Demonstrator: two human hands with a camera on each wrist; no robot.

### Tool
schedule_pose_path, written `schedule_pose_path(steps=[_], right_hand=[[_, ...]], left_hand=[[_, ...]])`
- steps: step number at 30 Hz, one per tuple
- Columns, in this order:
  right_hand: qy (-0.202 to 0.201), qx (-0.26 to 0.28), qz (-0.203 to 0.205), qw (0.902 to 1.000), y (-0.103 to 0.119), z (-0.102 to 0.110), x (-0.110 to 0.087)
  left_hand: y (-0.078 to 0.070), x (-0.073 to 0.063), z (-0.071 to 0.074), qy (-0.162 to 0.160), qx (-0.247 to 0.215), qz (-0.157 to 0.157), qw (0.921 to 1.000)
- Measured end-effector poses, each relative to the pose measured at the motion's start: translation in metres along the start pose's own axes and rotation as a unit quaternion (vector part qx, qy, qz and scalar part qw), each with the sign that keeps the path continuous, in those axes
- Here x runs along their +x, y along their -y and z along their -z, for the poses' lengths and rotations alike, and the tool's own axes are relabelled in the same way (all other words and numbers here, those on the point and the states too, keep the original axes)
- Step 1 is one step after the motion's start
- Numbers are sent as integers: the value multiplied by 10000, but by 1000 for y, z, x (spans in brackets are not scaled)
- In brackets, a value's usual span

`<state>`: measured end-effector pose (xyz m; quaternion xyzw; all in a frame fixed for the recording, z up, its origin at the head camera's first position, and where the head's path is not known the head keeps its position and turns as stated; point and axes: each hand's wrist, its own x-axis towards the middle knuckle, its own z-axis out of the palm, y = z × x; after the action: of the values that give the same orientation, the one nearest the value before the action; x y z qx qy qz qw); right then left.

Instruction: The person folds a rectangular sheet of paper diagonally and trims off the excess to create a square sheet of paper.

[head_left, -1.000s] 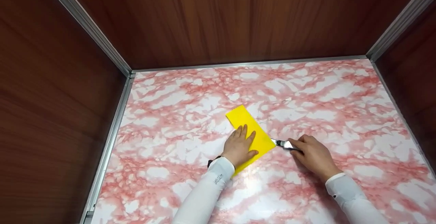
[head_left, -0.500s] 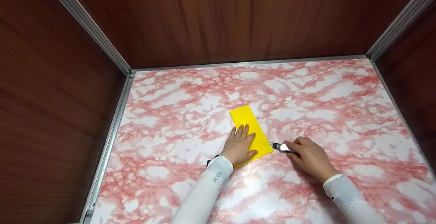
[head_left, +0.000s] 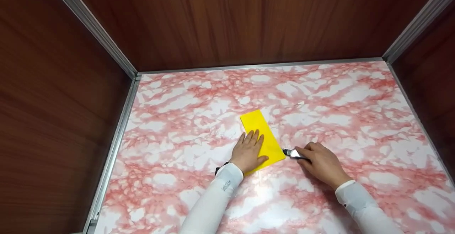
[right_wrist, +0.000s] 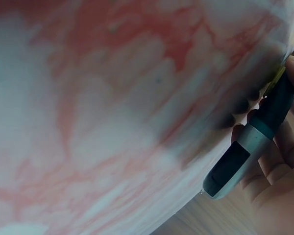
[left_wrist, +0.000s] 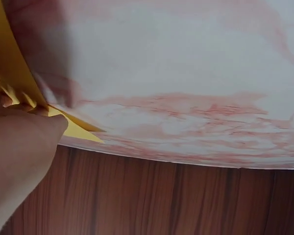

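A yellow sheet of paper (head_left: 272, 145), which looks folded in the left wrist view, lies slanted on the table. My left hand (head_left: 247, 152) presses on its left part with fingers spread nearly straight. In the left wrist view, part of that hand (left_wrist: 19, 156) covers the paper (left_wrist: 81, 131). A utility knife (head_left: 294, 154) is in my right hand (head_left: 325, 164), whose fingers curl round the handle. Its front end is at the paper's right edge near the lower corner, and the blade tip cannot be made out. The grey and black handle (right_wrist: 245, 147) shows in the right wrist view.
The tabletop (head_left: 177, 127) has a red and white marbled covering. Dark wood panels (head_left: 227, 20) stand at the back and both sides, with metal strips (head_left: 113, 134) along the edges. A small pale speck (head_left: 301, 103) lies beyond the paper.
Compared with one second ago, the paper has turned slightly clockwise, its far end shifting right. The knife and right hand have moved a little left. The left fingers have drawn slightly closer together.
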<state>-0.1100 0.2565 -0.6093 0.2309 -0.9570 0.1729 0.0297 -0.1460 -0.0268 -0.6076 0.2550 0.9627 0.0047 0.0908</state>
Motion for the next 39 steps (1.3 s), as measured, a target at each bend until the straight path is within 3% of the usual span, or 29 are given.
schedule_pose_path(steps=[11,17,31,39], right_hand=[[59,-13,-4,10000,1,3,6],[120,30,-38,9999,1,3,7],[-305,-3,-134,9994,-7,2,6],[-215,15,-295,9993,-9,3,4]], left_hand=[[1,-1,-2,186,36,229,9996],[0,-2,0,179,43,215,9996],[1,-1,-1,179,-47,190,9996],[1,-1,-1,162,-99,164,9997]])
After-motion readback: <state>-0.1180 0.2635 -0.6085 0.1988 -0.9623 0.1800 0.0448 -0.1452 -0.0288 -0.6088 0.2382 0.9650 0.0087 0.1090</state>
